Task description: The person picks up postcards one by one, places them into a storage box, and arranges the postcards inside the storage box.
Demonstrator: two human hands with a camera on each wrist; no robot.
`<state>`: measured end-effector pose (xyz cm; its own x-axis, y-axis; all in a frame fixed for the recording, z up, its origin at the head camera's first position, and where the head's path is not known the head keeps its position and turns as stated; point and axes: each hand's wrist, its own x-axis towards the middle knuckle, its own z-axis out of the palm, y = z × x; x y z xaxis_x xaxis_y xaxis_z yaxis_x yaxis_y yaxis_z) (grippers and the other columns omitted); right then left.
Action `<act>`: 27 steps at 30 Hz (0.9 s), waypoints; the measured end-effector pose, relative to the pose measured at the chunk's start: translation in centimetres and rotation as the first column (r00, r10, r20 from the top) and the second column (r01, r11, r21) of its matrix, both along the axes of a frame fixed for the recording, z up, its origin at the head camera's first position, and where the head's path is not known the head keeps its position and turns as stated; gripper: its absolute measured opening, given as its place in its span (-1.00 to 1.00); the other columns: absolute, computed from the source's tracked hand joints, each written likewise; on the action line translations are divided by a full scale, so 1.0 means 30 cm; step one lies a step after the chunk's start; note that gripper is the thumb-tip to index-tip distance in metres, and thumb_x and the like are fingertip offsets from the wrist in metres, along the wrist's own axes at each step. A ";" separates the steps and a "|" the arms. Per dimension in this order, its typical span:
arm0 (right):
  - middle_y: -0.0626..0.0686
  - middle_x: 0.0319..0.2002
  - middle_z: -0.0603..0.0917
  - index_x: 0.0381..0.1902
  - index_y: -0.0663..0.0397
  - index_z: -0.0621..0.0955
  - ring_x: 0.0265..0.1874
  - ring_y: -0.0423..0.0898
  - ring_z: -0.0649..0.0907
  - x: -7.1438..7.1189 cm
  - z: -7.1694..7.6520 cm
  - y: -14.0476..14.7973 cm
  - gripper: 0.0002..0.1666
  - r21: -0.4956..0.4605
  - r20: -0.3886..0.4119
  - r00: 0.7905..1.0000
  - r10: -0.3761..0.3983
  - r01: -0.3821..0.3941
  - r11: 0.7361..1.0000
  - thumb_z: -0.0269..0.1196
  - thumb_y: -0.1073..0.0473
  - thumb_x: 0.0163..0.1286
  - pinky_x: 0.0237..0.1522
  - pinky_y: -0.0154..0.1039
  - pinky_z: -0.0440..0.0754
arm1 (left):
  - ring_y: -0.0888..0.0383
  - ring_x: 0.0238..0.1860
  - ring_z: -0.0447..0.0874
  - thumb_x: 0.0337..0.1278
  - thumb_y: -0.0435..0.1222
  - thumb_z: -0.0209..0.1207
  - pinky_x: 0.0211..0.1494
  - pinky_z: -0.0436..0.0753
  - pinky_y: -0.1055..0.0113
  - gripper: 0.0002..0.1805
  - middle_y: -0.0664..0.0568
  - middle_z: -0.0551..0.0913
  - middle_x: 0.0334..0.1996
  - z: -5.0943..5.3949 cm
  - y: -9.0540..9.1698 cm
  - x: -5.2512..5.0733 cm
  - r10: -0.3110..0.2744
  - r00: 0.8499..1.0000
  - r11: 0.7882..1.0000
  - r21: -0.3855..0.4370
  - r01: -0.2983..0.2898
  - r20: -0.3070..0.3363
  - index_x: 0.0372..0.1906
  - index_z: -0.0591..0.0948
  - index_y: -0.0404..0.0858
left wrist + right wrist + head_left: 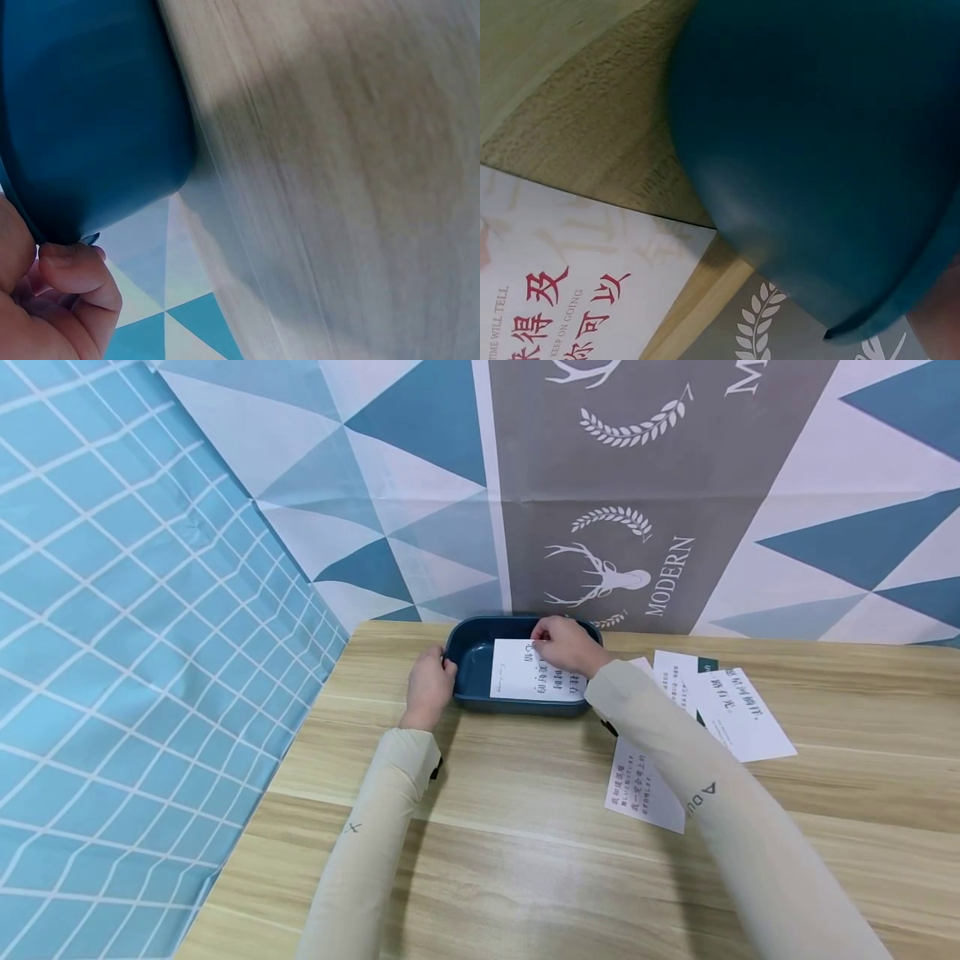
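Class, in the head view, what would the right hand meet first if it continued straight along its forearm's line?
Probably the far wall of the blue container. Height is hard to judge, though: above the rim, the right hand might reach the patterned backdrop instead.

Left hand (430,683) gripping, right hand (568,646) pinching

Wood-grain table (510,860) | dark-blue tray (472,670), far edge | printed cards (742,714), right

a dark blue bin (472,670) stands upright on the wooden table (510,810); a white, dark-lettered card (534,677) covers part of its opening.
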<state>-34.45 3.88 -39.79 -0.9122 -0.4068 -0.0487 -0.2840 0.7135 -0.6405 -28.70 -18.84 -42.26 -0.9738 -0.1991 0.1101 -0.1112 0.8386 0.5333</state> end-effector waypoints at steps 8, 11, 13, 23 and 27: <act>0.10 -0.20 0.56 -0.16 0.13 0.56 -0.24 0.00 0.49 0.003 -0.025 -0.011 -0.77 0.026 0.018 1.000 0.018 -0.018 0.999 0.03 0.16 0.36 -0.12 -0.16 0.42 | -0.07 -0.14 0.54 0.26 -0.31 -0.08 0.03 0.54 0.11 -0.72 -0.21 0.59 -0.13 -0.004 -0.002 -0.003 0.004 1.000 1.000 0.009 -0.004 -0.003 -0.05 0.51 -0.37; 0.08 -0.18 0.56 -0.15 0.11 0.56 -0.22 -0.01 0.49 0.001 -0.034 -0.011 -0.76 0.038 0.019 1.000 0.010 -0.011 0.999 0.03 0.15 0.36 -0.10 -0.16 0.43 | -0.07 -0.15 0.53 0.26 -0.31 -0.08 0.03 0.54 0.12 -0.73 -0.20 0.59 -0.14 -0.004 -0.001 -0.005 0.003 1.000 1.000 0.008 -0.003 -0.005 -0.07 0.52 -0.36; 0.08 -0.18 0.56 -0.14 0.11 0.56 -0.22 0.00 0.49 0.002 -0.037 -0.010 -0.76 0.043 0.020 1.000 0.008 -0.008 0.999 0.02 0.14 0.37 -0.10 -0.15 0.44 | -0.07 -0.15 0.53 0.26 -0.31 -0.09 0.02 0.54 0.12 -0.73 -0.19 0.58 -0.14 -0.003 0.000 -0.004 0.000 1.000 1.000 0.010 0.000 -0.001 -0.06 0.51 -0.35; 0.10 -0.10 0.54 -0.07 0.14 0.56 -0.18 0.00 0.49 0.001 -0.070 -0.013 -0.71 0.092 0.024 0.999 0.025 -0.027 0.995 0.04 0.13 0.38 -0.03 -0.11 0.47 | -0.06 -0.16 0.52 0.27 -0.31 -0.09 0.01 0.54 0.12 -0.74 -0.19 0.57 -0.15 0.001 0.000 0.003 -0.001 1.000 1.000 0.009 0.001 0.012 -0.07 0.50 -0.36; 0.11 -0.09 0.55 -0.07 0.16 0.57 -0.17 0.00 0.50 -0.003 -0.083 -0.016 -0.71 0.113 0.009 1.000 0.020 -0.021 0.993 0.07 0.12 0.38 0.03 -0.09 0.48 | -0.06 -0.17 0.52 0.27 -0.31 -0.09 0.01 0.54 0.12 -0.74 -0.19 0.56 -0.16 0.002 0.001 0.002 -0.002 1.000 1.000 0.006 0.002 0.011 -0.07 0.50 -0.36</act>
<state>-34.55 3.42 -42.27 -0.9031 -0.4171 -0.1026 -0.2947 0.7754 -0.5585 -28.64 -18.82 -42.22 -0.9755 -0.1973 0.0978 -0.1153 0.8358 0.5368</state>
